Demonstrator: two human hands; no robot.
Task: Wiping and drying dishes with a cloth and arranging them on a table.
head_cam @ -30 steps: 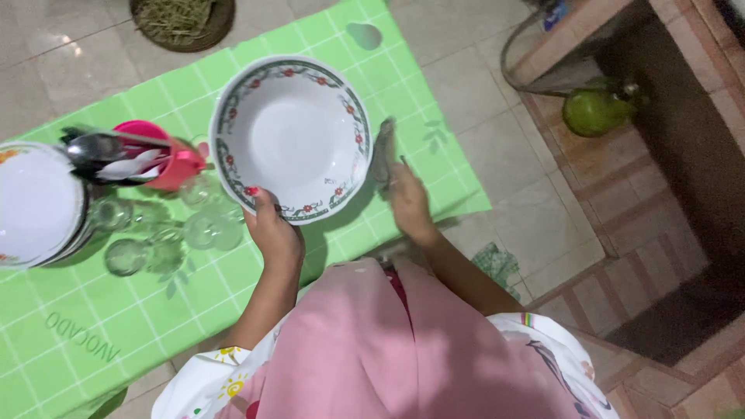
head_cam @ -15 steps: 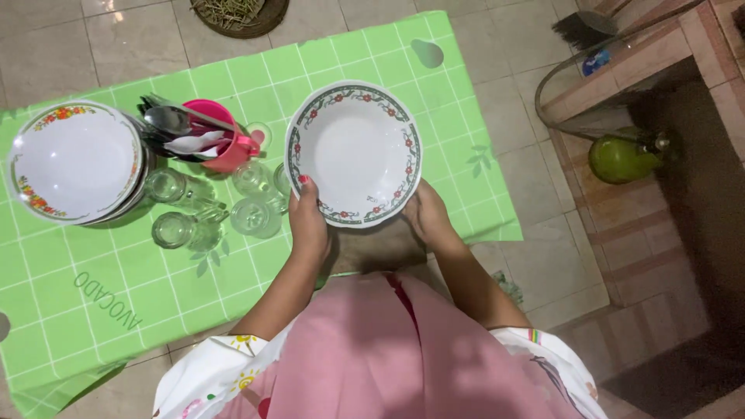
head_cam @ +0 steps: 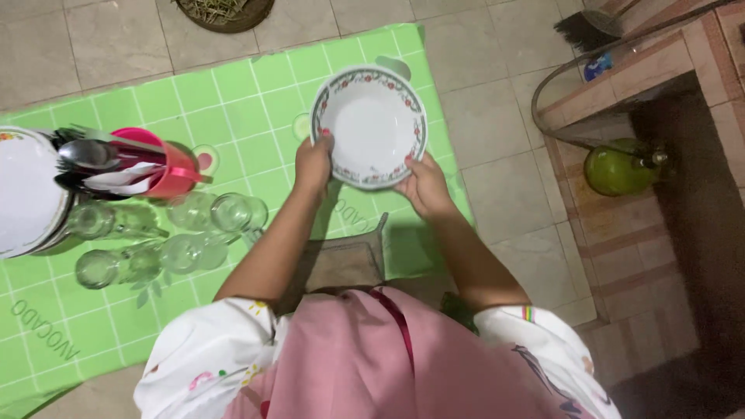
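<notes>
A white bowl (head_cam: 369, 124) with a red-and-green flower rim is held out over the far right part of the green checked mat (head_cam: 233, 101). My left hand (head_cam: 313, 164) grips its near left rim, thumb on top. My right hand (head_cam: 423, 186) grips its near right rim. A grey cloth (head_cam: 341, 260) lies on the mat below my arms, close to my pink apron.
A stack of white plates (head_cam: 27, 194) stands at the left edge. Beside it are a pink cup (head_cam: 159, 167) full of spoons and several upturned clear glasses (head_cam: 186, 233). A green gas cylinder (head_cam: 617, 167) sits by a brick step on the right; a round basket (head_cam: 225, 12) lies beyond the mat.
Both hands have carried the bowl away from my body toward the mat's far right. The cloth, held by my right hand a second ago, now lies on the mat.
</notes>
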